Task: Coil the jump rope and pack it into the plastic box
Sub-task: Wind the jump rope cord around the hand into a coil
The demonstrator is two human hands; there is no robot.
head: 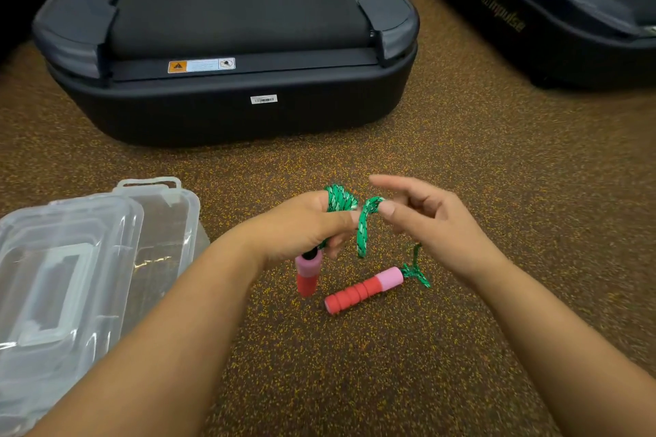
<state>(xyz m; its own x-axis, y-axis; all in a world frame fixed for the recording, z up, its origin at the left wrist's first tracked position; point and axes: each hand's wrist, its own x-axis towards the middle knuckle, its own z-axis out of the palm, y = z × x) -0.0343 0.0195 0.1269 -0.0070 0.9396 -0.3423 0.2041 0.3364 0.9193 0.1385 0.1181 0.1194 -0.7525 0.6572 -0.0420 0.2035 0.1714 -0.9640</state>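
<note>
The jump rope has a green and white braided cord [340,200] and two red and pink foam handles. Several turns of the cord are wound around the fingers of my left hand [301,227], which is closed on the coil. One handle [307,275] hangs below that hand. My right hand [426,220] pinches a loop of the cord between thumb and forefinger, just right of the coil. The other handle [364,289] lies on the floor beneath my hands, with a short stretch of cord running up from it. The clear plastic box [167,223] stands open at the left.
The box's clear lid [53,280] lies at the lower left, overlapping the box. A black treadmill end [227,82] sits straight ahead on the speckled brown floor [355,365]. A second dark machine [550,21] stands at the upper right.
</note>
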